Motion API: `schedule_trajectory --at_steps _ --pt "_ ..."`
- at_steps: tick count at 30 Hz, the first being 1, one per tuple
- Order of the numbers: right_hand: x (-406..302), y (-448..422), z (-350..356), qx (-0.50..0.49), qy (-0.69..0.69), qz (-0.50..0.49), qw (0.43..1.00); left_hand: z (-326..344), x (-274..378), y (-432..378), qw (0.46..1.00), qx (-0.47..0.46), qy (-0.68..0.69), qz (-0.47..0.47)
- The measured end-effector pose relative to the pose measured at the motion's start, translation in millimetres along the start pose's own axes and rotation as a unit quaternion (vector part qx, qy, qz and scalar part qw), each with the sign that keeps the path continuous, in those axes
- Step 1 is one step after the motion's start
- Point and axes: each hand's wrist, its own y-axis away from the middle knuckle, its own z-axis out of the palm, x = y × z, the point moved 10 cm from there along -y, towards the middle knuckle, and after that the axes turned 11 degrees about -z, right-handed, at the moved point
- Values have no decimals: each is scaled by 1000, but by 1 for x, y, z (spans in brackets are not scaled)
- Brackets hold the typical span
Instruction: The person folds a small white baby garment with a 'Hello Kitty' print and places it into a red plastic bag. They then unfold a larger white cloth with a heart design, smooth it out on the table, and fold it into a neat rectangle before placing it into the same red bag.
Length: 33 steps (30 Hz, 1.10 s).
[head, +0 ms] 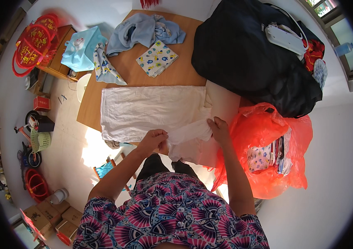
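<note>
A white cloth lies spread across the wooden table in front of me, its far edge fairly straight. Its near right part is lifted between my hands. My left hand pinches the fabric near the table's front edge. At the right, my right hand grips another piece of the same raised edge. Beyond the white cloth lies a folded patterned cloth. Another patterned cloth hangs over the table's left edge, and a crumpled light blue garment rests at the back.
A big black bag fills the table's right rear, with a white plastic item on it. Beside my right arm, a red plastic bag holds folded cloths. A light blue bag stands left, and a small chair is below.
</note>
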Motion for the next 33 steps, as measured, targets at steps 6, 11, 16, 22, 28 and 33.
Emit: schedule_trajectory --at_steps 6,11,16,22,28,33 --pt "39 -32 6 194 -236 57 950 -76 28 -15 950 273 84 125" --pt "25 -7 18 187 -37 -40 981 -71 -2 10 877 375 -220 204" --pt "4 -11 37 88 219 -9 972 -7 23 27 748 367 -472 290" --pt "7 -7 34 171 174 -33 969 -10 27 -1 736 340 -487 324" --pt "7 -9 31 94 277 -20 956 -10 33 5 747 296 -506 313" --pt "-77 1 38 216 284 -266 896 35 45 -11 735 186 -511 405"
